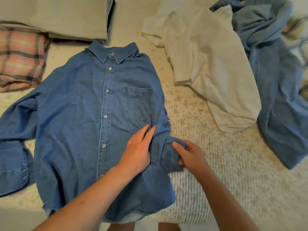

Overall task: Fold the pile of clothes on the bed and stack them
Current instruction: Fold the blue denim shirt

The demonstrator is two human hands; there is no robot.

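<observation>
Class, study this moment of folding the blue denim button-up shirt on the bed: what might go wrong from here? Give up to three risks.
1. The right hand grips the bunched sleeve of the blue denim button-up shirt; folded over like that, it may leave a lumpy fold.
2. The left hand presses flat in one spot only, so pulling could skew the shirt's body.
3. The other sleeve trails off to the left; if missed, the fold may end lopsided.
</observation>
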